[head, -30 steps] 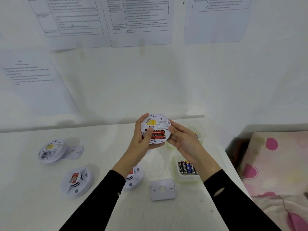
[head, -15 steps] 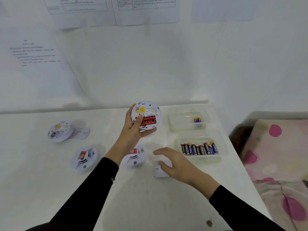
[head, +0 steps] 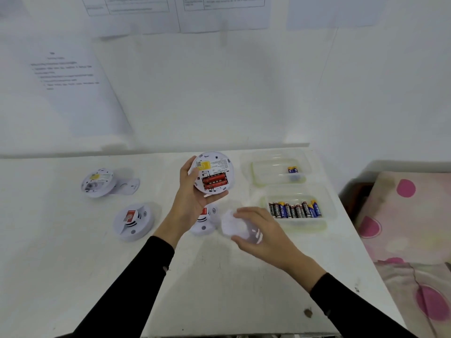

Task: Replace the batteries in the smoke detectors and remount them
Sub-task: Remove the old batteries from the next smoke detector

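– Smoke detector (head: 212, 173): how is it held?
– Fingers (head: 217, 195) of the left hand (head: 192, 196) are curled under its rim, with the thumb pressed on the back. It is raised above the tabletop (head: 219, 276), red batteries (head: 214, 181) exposed.
– And the right hand (head: 263, 230)?
– Its fingers (head: 244, 211) are closed round a blurred white mounting plate (head: 229, 225), close to the tabletop.
– Handling?
– Light, stiff, smooth plastic is judged. The rim is best gripped and the open battery bay kept clear, since small clips could be snapped.
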A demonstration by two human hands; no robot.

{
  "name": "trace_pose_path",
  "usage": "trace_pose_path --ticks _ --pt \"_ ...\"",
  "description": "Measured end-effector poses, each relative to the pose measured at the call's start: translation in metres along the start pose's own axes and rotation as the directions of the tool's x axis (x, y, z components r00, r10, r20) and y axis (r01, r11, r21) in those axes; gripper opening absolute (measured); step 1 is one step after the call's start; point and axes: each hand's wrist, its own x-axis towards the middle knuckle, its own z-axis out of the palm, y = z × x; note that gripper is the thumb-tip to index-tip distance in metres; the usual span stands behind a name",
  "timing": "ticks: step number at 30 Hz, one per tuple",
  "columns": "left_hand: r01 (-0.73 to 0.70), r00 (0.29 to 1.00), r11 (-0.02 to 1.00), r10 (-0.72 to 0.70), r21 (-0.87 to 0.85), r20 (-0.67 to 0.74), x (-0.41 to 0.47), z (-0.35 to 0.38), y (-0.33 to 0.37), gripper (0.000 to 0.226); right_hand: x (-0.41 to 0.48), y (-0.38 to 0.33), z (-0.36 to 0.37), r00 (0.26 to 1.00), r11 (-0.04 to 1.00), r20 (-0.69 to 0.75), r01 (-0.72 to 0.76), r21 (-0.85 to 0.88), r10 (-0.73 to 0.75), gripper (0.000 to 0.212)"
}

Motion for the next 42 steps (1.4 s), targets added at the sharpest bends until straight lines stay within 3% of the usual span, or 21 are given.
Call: trace_pose_path --ticks 3,5,11,22,29,34,42 --pt "-0.033 0.999 0.999 0.032 -0.012 -0.011 -0.003 0.006 0.0 0.049 0.023 -0.033 -0.011 0.944 0.996 -0.321 0.087 0.036 -0.071 0.048" --pt "-0.038 0.999 0.999 0.038 0.006 -0.009 -0.006 0.014 -0.001 0.051 0.042 -0.049 -0.015 0.886 0.989 -0.461 0.114 0.093 -0.059 0.05" --pt "-0.01 1.0 0.995 0.011 -0.094 0.016 -0.012 0.04 -0.004 0.038 0.083 -0.062 -0.006 0.811 0.994 -0.583 0.013 0.105 0.051 0.054" --pt "0.013 0.999 1.0 -0.012 -0.012 0.047 -0.001 0.044 -0.001 0.05 0.099 -0.064 0.002 0.786 0.991 -0.604 -0.086 0.103 0.131 0.06" --pt "-0.041 0.999 0.998 0.041 -0.041 -0.011 0.002 0.042 0.007 0.076 0.095 -0.056 -0.007 0.853 0.993 -0.516 -0.022 0.113 0.077 0.067" --pt "-0.023 0.999 0.999 0.024 -0.037 0.041 0.005 0.042 0.011 0.058 0.097 -0.047 -0.014 0.863 0.993 -0.495 -0.117 0.003 0.103 0.068" --pt "0.05 0.995 0.981 -0.034 -0.187 0.09 0.013 0.038 0.01 0.061 0.098 -0.051 -0.019 0.868 0.994 -0.489 -0.106 -0.002 0.092 0.06"
